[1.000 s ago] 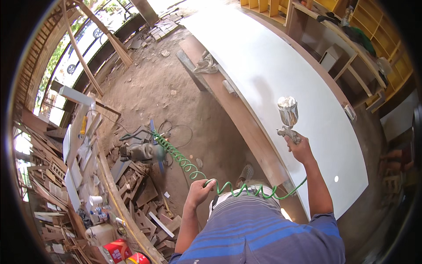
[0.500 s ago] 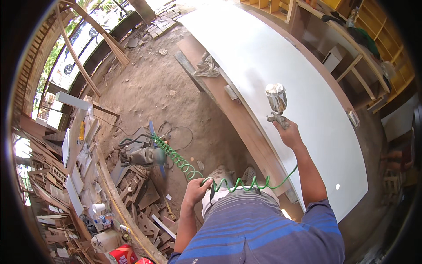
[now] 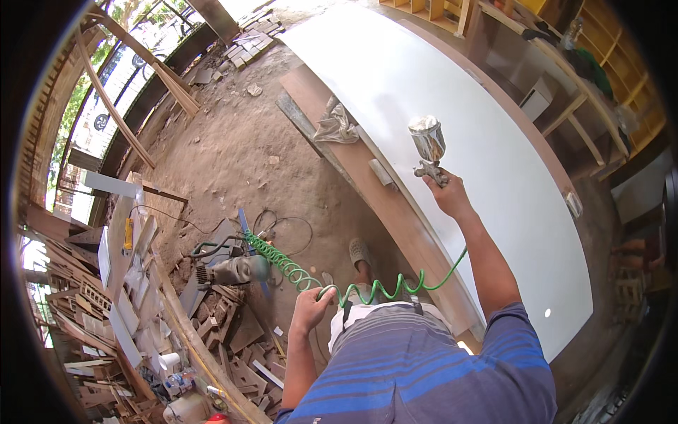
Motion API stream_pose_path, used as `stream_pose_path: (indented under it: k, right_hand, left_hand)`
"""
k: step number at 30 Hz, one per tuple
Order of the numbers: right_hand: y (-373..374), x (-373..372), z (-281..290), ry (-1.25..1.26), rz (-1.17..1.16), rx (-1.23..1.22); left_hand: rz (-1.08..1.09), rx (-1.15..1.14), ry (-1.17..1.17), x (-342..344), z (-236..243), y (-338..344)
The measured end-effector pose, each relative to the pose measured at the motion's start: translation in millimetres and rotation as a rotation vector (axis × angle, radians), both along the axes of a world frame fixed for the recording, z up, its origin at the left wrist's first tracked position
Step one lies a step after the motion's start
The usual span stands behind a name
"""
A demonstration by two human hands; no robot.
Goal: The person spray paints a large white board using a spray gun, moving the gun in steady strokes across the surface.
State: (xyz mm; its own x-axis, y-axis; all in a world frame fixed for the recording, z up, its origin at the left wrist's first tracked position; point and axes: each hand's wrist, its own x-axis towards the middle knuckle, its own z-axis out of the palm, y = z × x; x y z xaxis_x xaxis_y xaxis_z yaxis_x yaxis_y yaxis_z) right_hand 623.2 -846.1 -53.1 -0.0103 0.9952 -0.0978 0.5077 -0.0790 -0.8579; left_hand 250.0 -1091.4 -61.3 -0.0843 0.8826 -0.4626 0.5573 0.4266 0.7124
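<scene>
My right hand is closed round the handle of a spray gun topped by a shiny metal cup. The gun is held above a long white panel, over the side nearer my body. My left hand pinches a coiled green air hose in front of my waist. The hose runs from a compressor on the ground at left, across my front, and passes out of sight behind my right forearm.
A brown board runs along the panel's left side, bearing a crumpled cloth. Wood scraps cover the ground at lower left, beside a cluttered bench. Wooden shelving stands at far right. Stacked bricks lie at the back.
The spray gun in my right hand has moved left and a little away from me over the panel. One foot has stepped forward. My left hand keeps the hose, almost in place.
</scene>
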Motion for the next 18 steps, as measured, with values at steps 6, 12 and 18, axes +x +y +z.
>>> stream_pose_path:
  k: [6, 12, 18]
  right_hand:
    - [48, -24, 1, 0.008, 0.004, 0.041]
    - [76, -33, -6, 0.039, -0.072, -0.040]
    - [50, -13, -7, 0.033, -0.059, 0.023]
  left_hand:
    - [0.010, 0.014, -0.030, -24, 1, 42]
    - [-0.012, -0.009, -0.023, -40, -1, 70]
    - [-0.084, -0.014, -0.018, -32, 5, 82]
